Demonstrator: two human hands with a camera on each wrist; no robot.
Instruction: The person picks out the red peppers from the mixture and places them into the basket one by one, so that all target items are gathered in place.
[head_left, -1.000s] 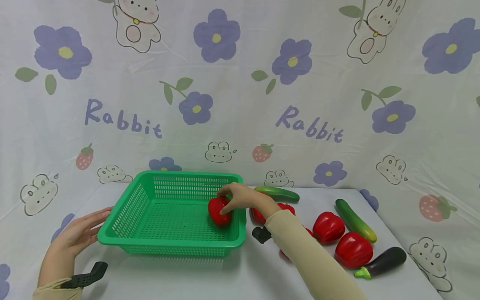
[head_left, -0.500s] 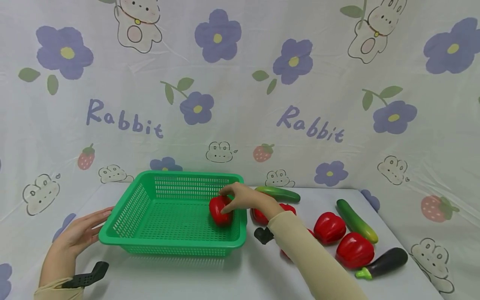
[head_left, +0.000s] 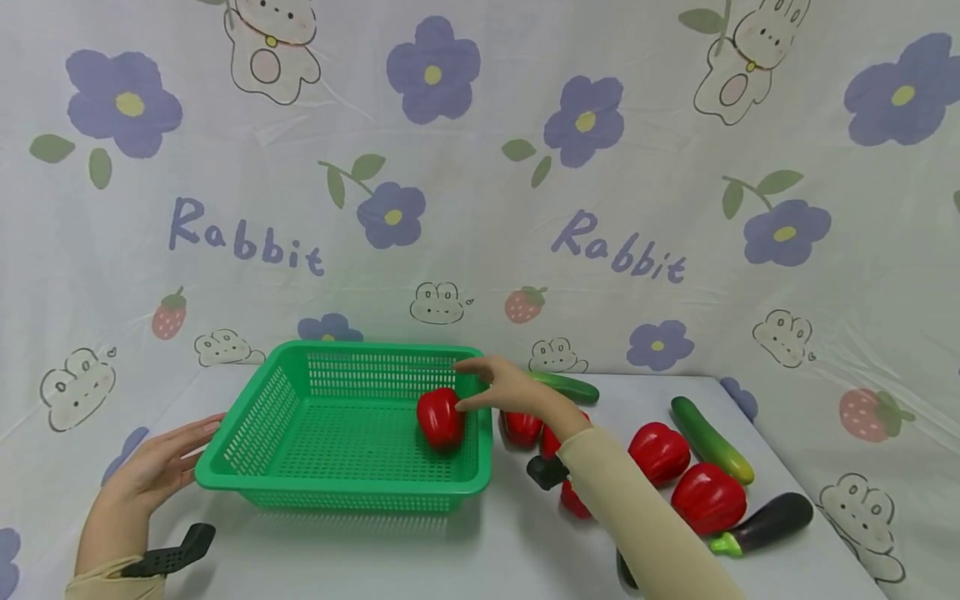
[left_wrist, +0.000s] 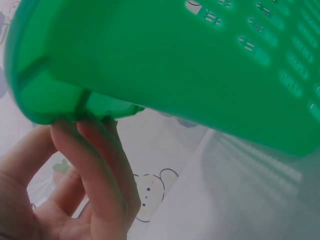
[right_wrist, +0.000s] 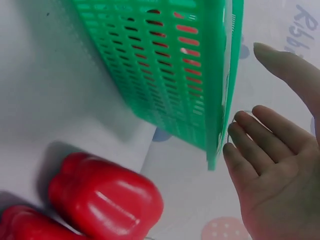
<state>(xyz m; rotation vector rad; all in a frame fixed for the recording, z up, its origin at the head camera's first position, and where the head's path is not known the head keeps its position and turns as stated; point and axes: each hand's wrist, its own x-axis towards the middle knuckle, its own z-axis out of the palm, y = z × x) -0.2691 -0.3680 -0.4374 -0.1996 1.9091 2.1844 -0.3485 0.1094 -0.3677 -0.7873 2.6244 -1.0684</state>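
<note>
Tabletop: right hand (head_left: 506,390) open over basket (head_left: 247,433)

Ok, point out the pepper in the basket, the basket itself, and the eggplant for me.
pepper (head_left: 440,418), head view, middle of its red body.
basket (head_left: 337,486), head view, near rim.
eggplant (head_left: 772,520), head view, middle of its dark body.

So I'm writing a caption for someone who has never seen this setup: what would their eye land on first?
First the bright green basket at the table's left-centre, with one red pepper lying inside against its right wall. The right hand hovers open at that wall, just above the pepper, while the left hand rests its fingers at the basket's left rim. To the right lie more red peppers, cucumbers and an eggplant.
</note>
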